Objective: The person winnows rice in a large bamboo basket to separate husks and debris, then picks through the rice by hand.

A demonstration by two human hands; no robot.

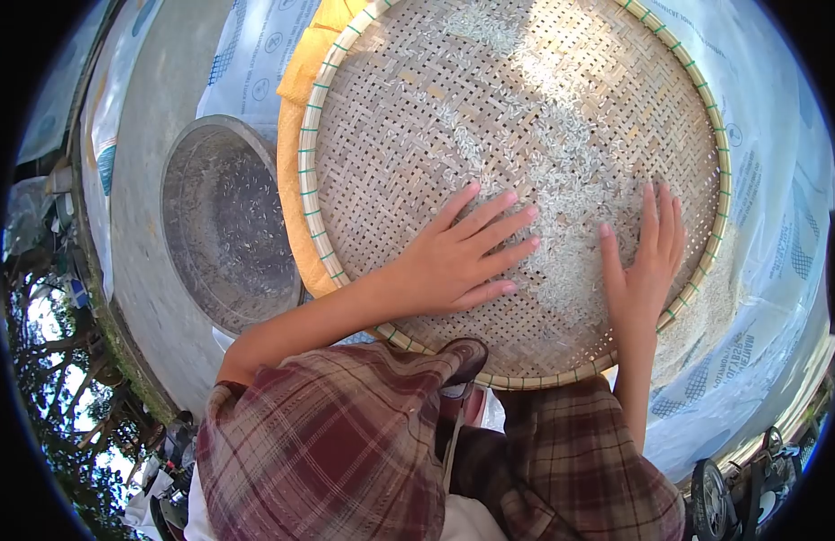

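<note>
A round woven bamboo winnowing tray, its rim bound with green ties, fills the middle of the view. White rice grains lie scattered over its weave, thicker in a band from the upper middle down between my hands. My left hand rests palm down at the left of this band, fingers spread and pointing to the right. On the right side, my right hand lies with its fingers pointing away from me and its thumb apart. Both hands are open and hold nothing; their palms are hidden.
A dark round basin with a few grains inside stands left of the tray. Yellow-orange material shows beneath the tray's left edge. Printed plastic sheeting spreads to the right, with more grain beside the rim. Motorbikes stand at lower right.
</note>
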